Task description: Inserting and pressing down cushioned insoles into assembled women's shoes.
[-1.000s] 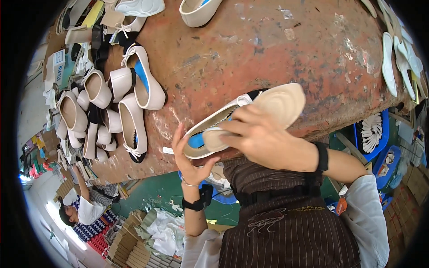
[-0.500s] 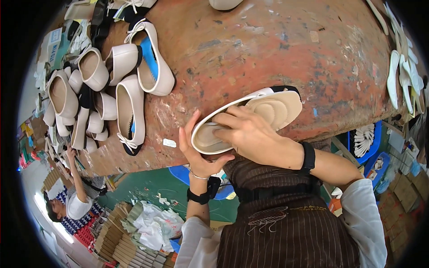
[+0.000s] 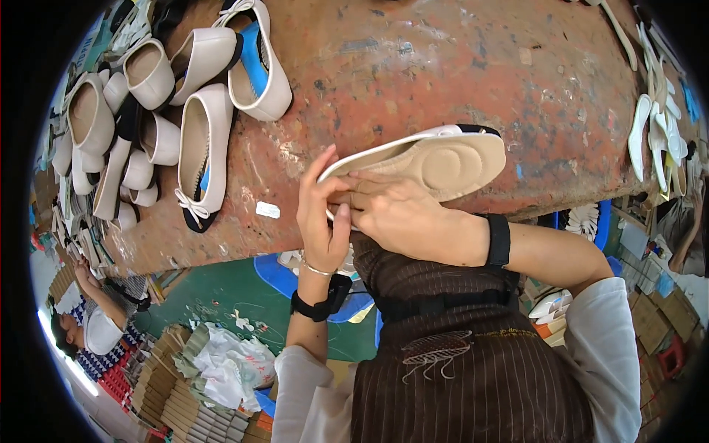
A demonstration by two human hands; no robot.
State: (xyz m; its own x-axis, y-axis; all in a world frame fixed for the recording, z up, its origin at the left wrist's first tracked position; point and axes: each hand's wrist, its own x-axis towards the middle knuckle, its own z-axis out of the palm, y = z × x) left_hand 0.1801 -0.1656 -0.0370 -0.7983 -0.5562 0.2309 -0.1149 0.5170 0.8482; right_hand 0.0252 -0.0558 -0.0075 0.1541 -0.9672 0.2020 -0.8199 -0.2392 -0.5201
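Observation:
A pale ballet flat (image 3: pixel 384 147) with a black toe lies tilted over the near part of the workbench. My left hand (image 3: pixel 322 218) is wrapped round its heel end, fingers along the outer side and thumb at the near side. A beige cushioned insole (image 3: pixel 452 168) sticks up out of the shoe's front, its padded round part uncovered. My right hand (image 3: pixel 399 214) is bent over the heel part of the insole, inside the shoe opening. Its fingertips are partly hidden close to my left thumb. The heel's inside is mostly covered by both hands.
Several pale flats (image 3: pixel 203 148) with black toes crowd the left of the worn reddish workbench (image 3: pixel 354 81). A white sticker (image 3: pixel 267 210) lies near its front edge. White insole-shaped pieces (image 3: pixel 657 136) hang at the right. Another person (image 3: pixel 100 328) is at lower left.
My right hand has moved slightly left and deeper towards the heel, and the insole's front lies flatter to view. My left fingers have closed nearer the heel. The view has shifted.

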